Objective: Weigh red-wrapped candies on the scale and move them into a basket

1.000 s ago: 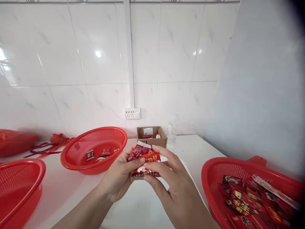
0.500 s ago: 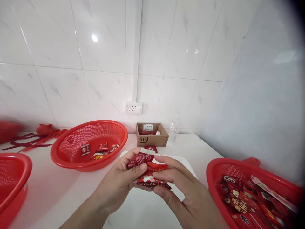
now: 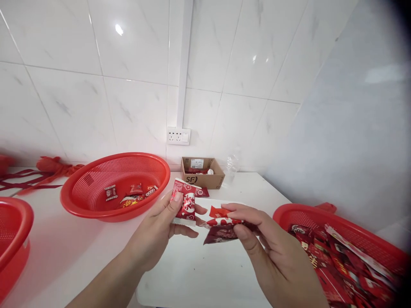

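Observation:
My left hand point(image 3: 162, 231) pinches one red and white candy packet point(image 3: 186, 202), held upright between thumb and fingers. To its right, my right hand point(image 3: 269, 248) grips a small bunch of red candy packets point(image 3: 221, 229), fingers closed round them. The two hands are a little apart above a white board point(image 3: 199, 269) on the white table. A red mesh basket point(image 3: 96, 205) with a few candies point(image 3: 128, 196) sits beyond my left hand. Another red basket point(image 3: 369, 246) heaped with several red packets point(image 3: 334, 261) stands at my right.
A small open cardboard box point(image 3: 202, 172) and a clear plastic bottle point(image 3: 230, 167) stand by the tiled wall under a power socket point(image 3: 178, 136). A third red basket point(image 3: 13, 231) is at the left edge, with red ribbons point(image 3: 41, 171) behind it.
My hands have parted: the left has drawn one packet away to the left, the right keeps the rest. The view has tilted down and shifted slightly.

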The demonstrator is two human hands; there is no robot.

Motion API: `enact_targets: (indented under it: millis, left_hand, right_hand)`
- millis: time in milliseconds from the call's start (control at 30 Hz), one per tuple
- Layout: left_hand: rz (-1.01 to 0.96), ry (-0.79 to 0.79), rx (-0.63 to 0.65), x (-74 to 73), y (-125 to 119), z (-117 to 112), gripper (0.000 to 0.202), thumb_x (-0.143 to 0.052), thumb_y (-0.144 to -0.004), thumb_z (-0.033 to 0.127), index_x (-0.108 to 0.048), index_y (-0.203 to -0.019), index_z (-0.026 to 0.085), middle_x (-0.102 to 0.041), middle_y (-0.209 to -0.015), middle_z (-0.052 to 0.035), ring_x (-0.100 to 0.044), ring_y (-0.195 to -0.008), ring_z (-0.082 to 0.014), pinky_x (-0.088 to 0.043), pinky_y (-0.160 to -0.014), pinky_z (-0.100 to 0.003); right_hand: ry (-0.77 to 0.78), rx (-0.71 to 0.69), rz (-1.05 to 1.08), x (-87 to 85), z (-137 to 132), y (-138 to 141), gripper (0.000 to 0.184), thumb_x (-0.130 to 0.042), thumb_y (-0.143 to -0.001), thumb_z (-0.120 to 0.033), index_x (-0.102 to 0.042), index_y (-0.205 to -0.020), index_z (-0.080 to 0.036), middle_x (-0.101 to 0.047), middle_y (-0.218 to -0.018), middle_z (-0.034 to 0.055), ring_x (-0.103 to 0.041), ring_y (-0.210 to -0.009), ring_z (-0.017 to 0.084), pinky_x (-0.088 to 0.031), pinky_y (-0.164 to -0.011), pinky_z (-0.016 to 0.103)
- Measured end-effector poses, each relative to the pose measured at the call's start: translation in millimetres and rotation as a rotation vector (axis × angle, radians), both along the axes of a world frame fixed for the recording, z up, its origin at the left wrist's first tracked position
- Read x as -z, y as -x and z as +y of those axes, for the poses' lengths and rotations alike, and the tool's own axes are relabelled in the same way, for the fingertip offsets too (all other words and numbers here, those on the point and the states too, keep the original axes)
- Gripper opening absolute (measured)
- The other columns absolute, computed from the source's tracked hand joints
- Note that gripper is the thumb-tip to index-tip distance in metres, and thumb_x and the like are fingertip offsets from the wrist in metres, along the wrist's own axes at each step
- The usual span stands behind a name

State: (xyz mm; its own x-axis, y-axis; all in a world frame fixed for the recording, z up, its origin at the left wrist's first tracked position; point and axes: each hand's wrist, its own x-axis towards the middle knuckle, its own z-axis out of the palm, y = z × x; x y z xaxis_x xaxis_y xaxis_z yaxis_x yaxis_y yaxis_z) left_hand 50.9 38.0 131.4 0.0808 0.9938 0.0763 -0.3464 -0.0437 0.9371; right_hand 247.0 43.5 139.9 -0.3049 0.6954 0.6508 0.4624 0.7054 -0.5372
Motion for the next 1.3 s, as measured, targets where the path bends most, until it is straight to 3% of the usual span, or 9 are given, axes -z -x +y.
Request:
enact_targets:
  millis: [167, 333, 533, 633, 733, 900, 967, 1133, 1300]
  left_hand:
    - [0.128, -0.115, 0.012, 4.2, -1, 0, 0.022, -0.054, -0.087, 0.039, -0.062, -0.097, 0.021, -0.063, -0.088, -0.0026, -0.058, -0.082, -0.0151, -0.050, -0.070, -0.024]
    - [0.298, -0.260, -0.029, 2.1, 0, -3, 0.018, -0.051, -0.089, 0.036, -0.060, -0.089, 0.021, -0.060, -0.082, -0.0007, -0.054, -0.075, -0.0131, -0.046, -0.065, -0.022]
    - [0.874, -0.372, -0.178, 4.9, -4, -5, 0.013, -0.049, -0.088, 0.026, -0.060, -0.093, 0.024, -0.063, -0.090, -0.0019, -0.057, -0.083, -0.0175, -0.044, -0.068, -0.026]
    - [1.029, -0.458, -0.236, 10.7, -6, -2, 0.020, -0.044, -0.088, 0.017, -0.059, -0.097, 0.025, -0.062, -0.101, -0.0027, -0.057, -0.091, -0.0187, -0.045, -0.073, -0.029]
    - [1.114, -0.414, -0.129, 13.0, -3, -1, 0.023, -0.043, -0.089, 0.020, -0.058, -0.105, 0.026, -0.062, -0.105, -0.0029, -0.058, -0.091, -0.0185, -0.047, -0.074, -0.029]
    - [1.317, -0.516, 0.270, 17.5, 11, -1, 0.034, -0.063, -0.079, 0.021, -0.061, -0.112, 0.030, -0.059, -0.121, -0.0036, -0.045, -0.120, -0.0277, -0.037, -0.098, -0.042]
    - [1.321, -0.546, 0.315, 21.6, 14, 0, 0.033, -0.060, -0.081, 0.020, -0.062, -0.112, 0.030, -0.057, -0.125, -0.0034, -0.038, -0.127, -0.0284, -0.031, -0.103, -0.045]
    - [1.283, -0.566, 0.285, 21.8, 9, 0, 0.036, -0.048, -0.087, 0.014, -0.059, -0.118, 0.028, -0.050, -0.135, -0.0032, -0.032, -0.132, -0.0251, -0.031, -0.104, -0.043]
    - [1.307, -0.535, 0.508, 7.8, 4, -9, 0.032, -0.047, -0.087, 0.014, -0.059, -0.115, 0.025, -0.062, -0.118, -0.0025, -0.049, -0.118, -0.0204, -0.037, -0.099, -0.034]
  right_hand:
    - [-0.012, 0.010, 0.002, -4.4, -3, -5, 0.014, -0.047, -0.092, -0.027, -0.058, -0.101, -0.030, -0.066, -0.106, -0.0015, -0.064, -0.093, 0.015, -0.054, -0.073, 0.022]
    - [-0.020, 0.006, 0.010, -7.9, -4, -7, 0.014, -0.048, -0.092, -0.028, -0.059, -0.100, -0.030, -0.067, -0.104, -0.0027, -0.064, -0.092, 0.014, -0.053, -0.074, 0.021]
    - [-0.029, 0.038, 0.041, -10.0, -5, -9, 0.014, -0.047, -0.092, -0.029, -0.060, -0.099, -0.029, -0.067, -0.103, -0.0014, -0.064, -0.093, 0.016, -0.053, -0.077, 0.023]
    - [-0.035, 0.055, 0.041, -9.8, -5, -9, 0.014, -0.048, -0.092, -0.030, -0.059, -0.100, -0.030, -0.067, -0.105, -0.0026, -0.063, -0.094, 0.015, -0.053, -0.078, 0.023]
    - [-0.054, 0.069, 0.038, -8.5, -4, -10, 0.014, -0.048, -0.092, -0.030, -0.059, -0.101, -0.031, -0.066, -0.106, -0.0034, -0.062, -0.097, 0.015, -0.052, -0.079, 0.022]
    - [-0.088, 0.096, 0.048, -6.2, -1, -10, 0.013, -0.048, -0.092, -0.030, -0.060, -0.099, -0.029, -0.066, -0.107, -0.0014, -0.062, -0.098, 0.016, -0.052, -0.078, 0.024]
    - [-0.098, 0.087, 0.038, -5.9, 0, -10, 0.013, -0.049, -0.092, -0.029, -0.060, -0.099, -0.028, -0.066, -0.107, -0.0005, -0.062, -0.098, 0.017, -0.053, -0.078, 0.025]
    - [-0.089, 0.073, 0.024, -6.8, 0, -10, 0.014, -0.049, -0.092, -0.027, -0.060, -0.099, -0.027, -0.066, -0.108, 0.0002, -0.062, -0.099, 0.016, -0.053, -0.079, 0.025]
    - [-0.094, 0.062, 0.042, -7.7, -1, -8, 0.014, -0.049, -0.092, -0.027, -0.061, -0.098, -0.025, -0.066, -0.106, 0.0009, -0.061, -0.099, 0.016, -0.052, -0.080, 0.024]
